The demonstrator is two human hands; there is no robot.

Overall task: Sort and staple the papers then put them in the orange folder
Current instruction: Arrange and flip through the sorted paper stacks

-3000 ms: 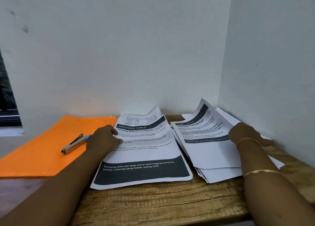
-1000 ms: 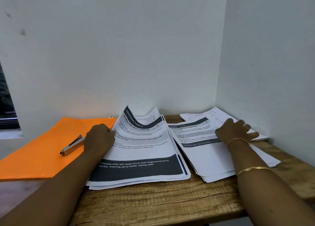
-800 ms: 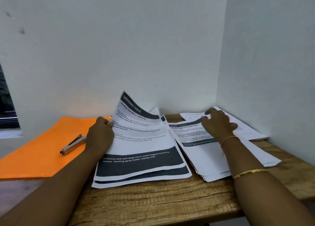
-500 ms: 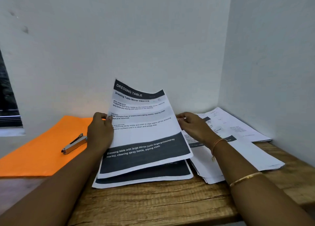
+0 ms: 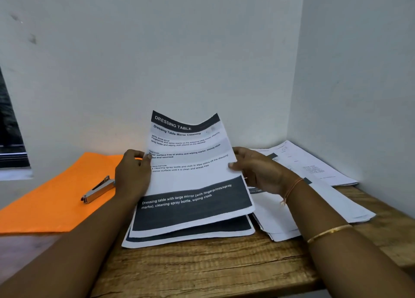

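A printed "Dressing Table" sheet (image 5: 190, 174) is tilted up off the table, its lower edge resting on the left paper pile (image 5: 202, 234). My left hand (image 5: 132, 174) pinches its left edge and my right hand (image 5: 258, 169) grips its right edge. A second pile of papers (image 5: 314, 207) lies to the right, partly behind my right forearm. The orange folder (image 5: 56, 196) lies flat at the left, with a metal stapler (image 5: 97, 190) on top of it.
The wooden table (image 5: 213, 268) sits in a corner, with white walls close behind and on the right. More loose sheets (image 5: 310, 163) lie against the right wall. A dark window edge shows at the far left.
My left hand lifted the top sheets of the left pile. My right hand left the right pile and moved over to take the raised sheet's right edge.
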